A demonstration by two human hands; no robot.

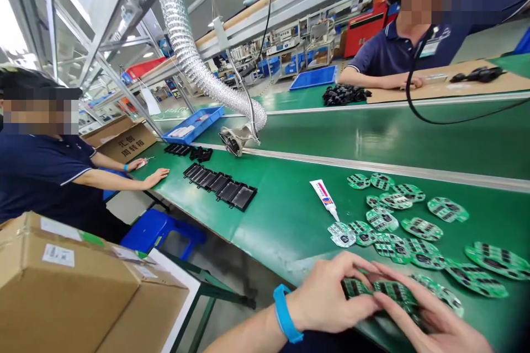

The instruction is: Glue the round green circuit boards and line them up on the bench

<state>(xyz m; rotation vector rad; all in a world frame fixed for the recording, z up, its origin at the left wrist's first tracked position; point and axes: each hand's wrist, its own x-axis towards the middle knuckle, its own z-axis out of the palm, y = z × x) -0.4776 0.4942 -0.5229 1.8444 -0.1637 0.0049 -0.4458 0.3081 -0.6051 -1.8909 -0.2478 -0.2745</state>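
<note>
My left hand (331, 298), with a blue band (286, 313) at the wrist, is closed on a green circuit board (355, 288) at the near edge of the bench. Right beside it, my right hand (434, 314) grips another part of green circuit board (395, 293); whether the two pieces are joined I cannot tell. Fingers cover much of both. Just beyond my hands, several round green circuit boards (422, 253) lie spread on the green bench top (285, 220). A white tube (324, 198) with a pointed nozzle rests near them, its tip towards the boards.
Black plastic trays (219, 185) lie in a row further left. A foil duct (199, 66) hangs over the bench near a blue bin (194, 124). A co-worker (45, 160) stands left, another (414, 49) sits opposite. Cardboard boxes (74, 292) and a blue stool (159, 229) are at left.
</note>
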